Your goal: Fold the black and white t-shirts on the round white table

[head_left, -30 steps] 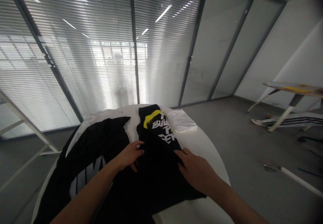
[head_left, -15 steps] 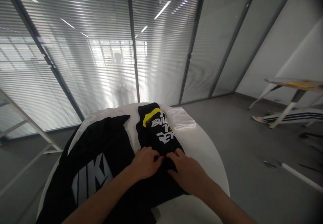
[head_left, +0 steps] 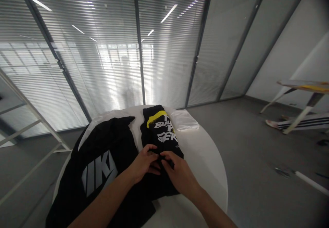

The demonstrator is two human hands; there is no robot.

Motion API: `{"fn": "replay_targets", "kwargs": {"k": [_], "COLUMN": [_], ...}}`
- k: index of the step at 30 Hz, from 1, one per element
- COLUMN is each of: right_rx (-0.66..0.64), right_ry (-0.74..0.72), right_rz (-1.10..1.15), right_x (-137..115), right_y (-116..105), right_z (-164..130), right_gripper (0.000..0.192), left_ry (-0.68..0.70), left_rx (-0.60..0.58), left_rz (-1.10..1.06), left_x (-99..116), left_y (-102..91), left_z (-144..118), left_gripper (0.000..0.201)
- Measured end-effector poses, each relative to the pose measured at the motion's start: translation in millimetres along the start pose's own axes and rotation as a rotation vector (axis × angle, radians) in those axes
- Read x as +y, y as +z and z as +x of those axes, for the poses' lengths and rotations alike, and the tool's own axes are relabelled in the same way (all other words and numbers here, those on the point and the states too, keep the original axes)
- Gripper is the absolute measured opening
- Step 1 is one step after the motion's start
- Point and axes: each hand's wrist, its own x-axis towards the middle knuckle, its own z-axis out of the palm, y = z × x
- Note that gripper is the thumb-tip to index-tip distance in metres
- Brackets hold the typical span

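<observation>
A black T-shirt [head_left: 164,146] with white lettering and a yellow stripe lies folded into a narrow strip on a round white table [head_left: 205,166]. Both hands are on its near half, close together. My left hand [head_left: 144,162] has bent fingers closed on the cloth near the left side. Thumb and forefinger of my right hand [head_left: 180,173] pinch the same T-shirt just right of it. The fingers partly hide the gripped cloth. Left of it, under my left forearm, spreads a larger black garment [head_left: 108,139] with big grey letters.
Beyond the T-shirt, a folded white cloth [head_left: 185,120] lies at the table's right rim. White fabric [head_left: 102,116] shows behind the larger black garment. A white metal frame [head_left: 43,122] stands at left, a glass partition with blinds [head_left: 169,60] behind. At right is another table [head_left: 303,86].
Both hands have drawn closer together on the T-shirt, the right one moving left. More of the lower lettering shows. The whole view has shifted slightly.
</observation>
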Motion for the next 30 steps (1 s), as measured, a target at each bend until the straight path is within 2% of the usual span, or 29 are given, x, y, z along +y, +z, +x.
{"fn": "replay_targets", "kwargs": {"k": [2, 5, 9, 13, 17, 20, 22, 26, 30], "right_rx": [-0.038, -0.131, -0.161, -0.106, 0.010, 0.158, 0.252, 0.338, 0.390], "right_ry": [-0.018, -0.101, -0.148, -0.108, -0.143, -0.110, -0.050, 0.019, 0.013], "right_rz": [-0.015, -0.136, -0.380, -0.367, -0.126, 0.112, 0.194, 0.235, 0.173], "right_x": [1, 10, 37, 62, 71, 71, 68, 65, 71], "right_y": [-3, -12, -22, -21, -21, -25, -28, -26, -11], "right_z": [-13, -37, -60, -65, -63, -59, -56, -55, -57], "right_gripper": [0.035, 0.053, 0.075, 0.065, 0.047, 0.036, 0.033, 0.030, 0.031], "left_ry": [0.091, 0.189, 0.144, 0.084, 0.119, 0.169, 0.170, 0.190, 0.201], "left_rx": [0.074, 0.177, 0.185, 0.095, -0.012, 0.030, 0.071, 0.106, 0.070], "left_rz": [0.077, 0.182, 0.136, 0.007, -0.077, -0.080, -0.035, 0.063, 0.167], "left_x": [-1, -3, -6, -9, -8, -7, -8, -12, -18], "left_y": [-1.0, -8.6, -19.1, -16.2, -11.8, -16.2, -21.4, -31.2, -36.9], "left_z": [-3, -6, -9, -13, -17, -15, -11, -3, 0], "left_gripper": [0.040, 0.034, 0.026, 0.029, 0.034, 0.035, 0.036, 0.036, 0.037]}}
